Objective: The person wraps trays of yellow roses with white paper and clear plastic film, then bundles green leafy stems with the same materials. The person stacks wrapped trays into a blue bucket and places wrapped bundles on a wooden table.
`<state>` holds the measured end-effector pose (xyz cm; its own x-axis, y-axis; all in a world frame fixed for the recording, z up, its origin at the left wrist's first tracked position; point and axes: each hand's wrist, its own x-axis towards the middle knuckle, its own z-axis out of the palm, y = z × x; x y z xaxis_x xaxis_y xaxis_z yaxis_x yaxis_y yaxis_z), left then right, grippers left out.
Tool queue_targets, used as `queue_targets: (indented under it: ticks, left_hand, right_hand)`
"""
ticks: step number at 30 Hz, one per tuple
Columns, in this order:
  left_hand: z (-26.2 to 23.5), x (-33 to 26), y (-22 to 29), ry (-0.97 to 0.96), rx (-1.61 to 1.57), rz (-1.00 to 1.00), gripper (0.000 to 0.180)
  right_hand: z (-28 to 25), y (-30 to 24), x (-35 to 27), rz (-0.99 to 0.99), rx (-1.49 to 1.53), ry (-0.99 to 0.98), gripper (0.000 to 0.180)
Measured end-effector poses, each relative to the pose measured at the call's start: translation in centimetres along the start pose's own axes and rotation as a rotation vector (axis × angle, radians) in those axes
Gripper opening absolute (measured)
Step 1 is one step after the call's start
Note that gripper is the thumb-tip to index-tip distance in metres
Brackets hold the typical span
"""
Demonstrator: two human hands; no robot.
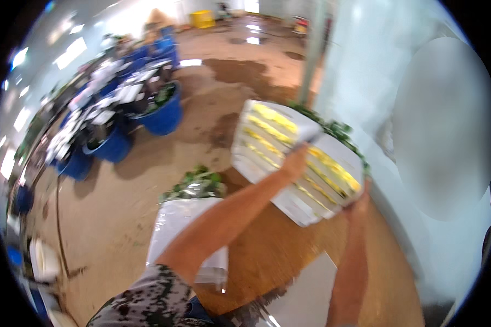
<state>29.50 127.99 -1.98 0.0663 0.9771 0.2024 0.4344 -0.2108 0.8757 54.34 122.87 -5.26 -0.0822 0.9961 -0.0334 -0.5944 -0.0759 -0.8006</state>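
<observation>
Up off the brown table (256,245), at its far side, is a white cardboard-wrapped bunch of yellow flowers (333,169). Its blooms show in rows between white layers, in two blocks side by side, and green leaves (338,131) stick out beyond it. My left hand (295,162) grips it at the seam between the blocks; its fingertips are partly hidden. Around the lower right corner of the bunch is my right hand (359,203), holding that edge. Nearer me, beneath my left forearm, a white-wrapped bundle with green leaves (188,215) lies on the table.
A white sheet (308,294) rests on the table's near part. Blue buckets (161,114) filled with wrapped bunches stand in rows on the floor at left. A pale wall (360,65) and an upright post (312,60) bound the right. The floor has wet patches (234,73).
</observation>
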Motion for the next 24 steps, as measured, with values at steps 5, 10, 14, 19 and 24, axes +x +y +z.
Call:
queue_targets:
  ticks: [5, 10, 14, 19, 24]
  left_hand:
    - [1.2, 1.2, 1.6, -0.121, -0.324, -0.482, 0.067]
    - [1.5, 1.5, -2.7, -0.237, -0.336, -0.117, 0.060]
    - [0.3, -2.1, 5.3, -0.346, -0.441, -0.250, 0.057]
    - [-4.1, -8.9, 12.9, -0.320, -0.283, -0.058, 0.064]
    - [-6.1, -19.2, 19.2, -0.429, -0.232, 0.231, 0.080]
  right_hand:
    - [1.5, -1.2, 0.5, 0.131, 0.064, 0.171, 0.069]
    - [2.4, -0.1, -0.6, 0.152, 0.072, 0.108, 0.069]
    - [0.0, -2.4, -4.3, -0.038, 0.042, 0.128, 0.071]
    - [5.3, -5.1, -13.5, -0.303, 0.004, 0.156, 0.072]
    - [6.6, -6.4, -25.8, -0.531, -0.238, 0.329, 0.076]
